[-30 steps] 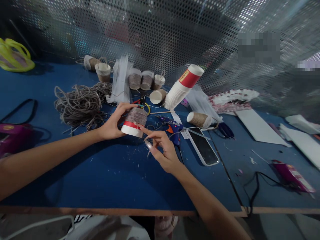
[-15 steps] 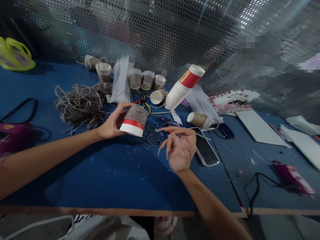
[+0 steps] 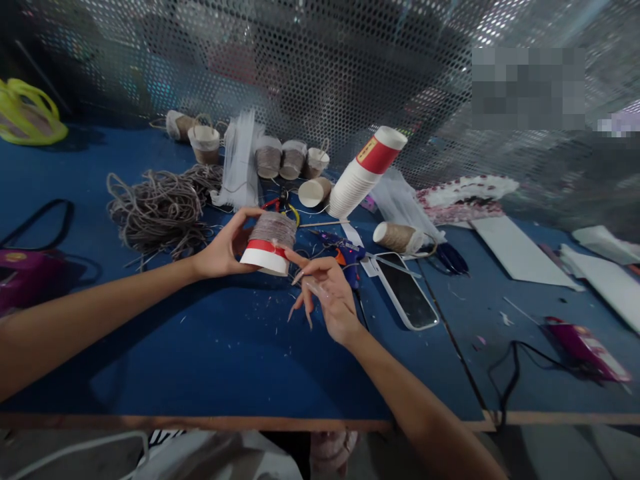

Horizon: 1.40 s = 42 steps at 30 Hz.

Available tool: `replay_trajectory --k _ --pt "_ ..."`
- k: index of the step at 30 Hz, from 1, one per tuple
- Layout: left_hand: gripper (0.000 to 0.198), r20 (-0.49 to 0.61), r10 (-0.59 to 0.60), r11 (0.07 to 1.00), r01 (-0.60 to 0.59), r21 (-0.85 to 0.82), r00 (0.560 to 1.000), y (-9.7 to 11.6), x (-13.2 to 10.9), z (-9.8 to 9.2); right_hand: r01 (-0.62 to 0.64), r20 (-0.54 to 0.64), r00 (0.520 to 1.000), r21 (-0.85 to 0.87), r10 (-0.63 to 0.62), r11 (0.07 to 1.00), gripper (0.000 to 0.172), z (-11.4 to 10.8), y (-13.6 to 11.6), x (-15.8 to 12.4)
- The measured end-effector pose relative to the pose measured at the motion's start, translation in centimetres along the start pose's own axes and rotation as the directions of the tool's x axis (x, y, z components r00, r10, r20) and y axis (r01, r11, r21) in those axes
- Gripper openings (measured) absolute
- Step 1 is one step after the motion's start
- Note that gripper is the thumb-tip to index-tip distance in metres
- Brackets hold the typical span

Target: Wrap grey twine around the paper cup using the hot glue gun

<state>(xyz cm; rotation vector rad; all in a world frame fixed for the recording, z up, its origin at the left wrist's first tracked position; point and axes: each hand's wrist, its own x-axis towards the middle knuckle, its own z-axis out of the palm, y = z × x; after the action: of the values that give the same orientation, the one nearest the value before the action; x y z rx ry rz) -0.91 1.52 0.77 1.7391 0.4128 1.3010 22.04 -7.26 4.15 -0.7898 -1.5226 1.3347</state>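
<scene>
My left hand (image 3: 227, 247) is wrapped around a paper cup (image 3: 265, 257), tilted with its white rim toward me. Rows of grey cord (image 3: 273, 229) circle the cup's narrower part, above a red band. My right hand (image 3: 325, 293) has its fingers apart, and its index fingertip reaches the cup's right side at the red band, by the cord's edge. I see nothing gripped in that hand. Just beyond it lies a blue and orange glue gun (image 3: 350, 259), partly covered by the fingers.
A heap of grey cord (image 3: 155, 210) lies left. Behind stand small wrapped cups (image 3: 269, 158) and a leaning cup stack (image 3: 355, 183). Scissors with red and yellow handles (image 3: 283, 203) lie behind the held cup. A phone (image 3: 407, 293) rests right, near a table seam. Mesh (image 3: 300, 67) rises behind.
My right hand has moved left to the cup, its index finger now at the red band. More of the glue gun and phone shows. My left hand still holds the cup, tilted slightly differently.
</scene>
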Motion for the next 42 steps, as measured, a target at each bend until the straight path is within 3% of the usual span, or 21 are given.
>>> replay_trajectory --k 5,14,19,21,23,25,28,30,32,35,42 --pt "0.076 -0.023 -0.020 1.000 0.020 -0.021 1.000 0.0 0.1 -0.1 -0.007 -0.051 0.999 0.088 0.011 0.996 0.028 0.1 -0.5 0.4" --pt "0.074 -0.089 -0.035 0.998 0.029 -0.058 0.995 -1.1 0.1 -0.7 -0.051 -0.233 0.970 0.064 0.064 0.997 0.029 -0.1 -0.7 0.9" --pt "0.070 -0.108 -0.007 0.997 -0.001 -0.079 0.994 -1.4 0.2 -0.8 -0.065 -0.404 0.914 -0.067 0.033 0.996 0.029 -0.3 -0.1 0.8" --pt "0.072 -0.102 0.026 0.996 -0.034 -0.079 0.994 -1.4 0.3 -0.7 -0.023 -0.433 0.899 -0.183 -0.059 0.983 0.022 -0.2 0.0 0.7" --pt "0.080 -0.067 0.037 0.996 -0.043 -0.082 0.997 -1.3 0.3 -0.7 0.080 -0.383 0.901 -0.319 -0.205 0.944 0.027 0.1 -0.2 0.5" --pt "0.089 -0.012 0.023 0.996 -0.024 -0.081 1.000 -1.1 0.3 -0.6 0.185 -0.264 0.914 -0.406 -0.308 0.895 0.051 0.4 -0.4 0.3" --pt "0.096 0.050 -0.011 0.998 0.014 -0.059 0.999 -0.6 0.2 -0.2 0.210 -0.117 0.952 -0.415 -0.281 0.885 0.082 0.6 -0.7 0.1" --pt "0.093 0.079 -0.021 0.998 0.025 -0.049 0.997 -0.4 0.1 0.1 0.175 -0.059 0.975 -0.377 -0.212 0.909 0.093 0.6 -0.7 0.1" --pt "0.090 0.109 -0.003 0.999 0.007 -0.034 0.994 -0.1 0.0 0.4 0.161 -0.020 0.984 -0.340 -0.178 0.927 0.092 0.4 -0.5 0.2" --pt "0.091 0.162 0.018 0.999 -0.023 0.026 0.987 0.1 -0.1 0.6 0.210 -0.006 0.974 -0.337 -0.226 0.918 0.084 0.1 -0.1 0.2" --pt "0.113 0.214 -0.005 0.987 -0.030 0.159 0.977 0.9 -0.2 0.5 0.205 -0.015 0.965 -0.582 -0.262 0.787 0.079 -0.3 0.0 0.3"
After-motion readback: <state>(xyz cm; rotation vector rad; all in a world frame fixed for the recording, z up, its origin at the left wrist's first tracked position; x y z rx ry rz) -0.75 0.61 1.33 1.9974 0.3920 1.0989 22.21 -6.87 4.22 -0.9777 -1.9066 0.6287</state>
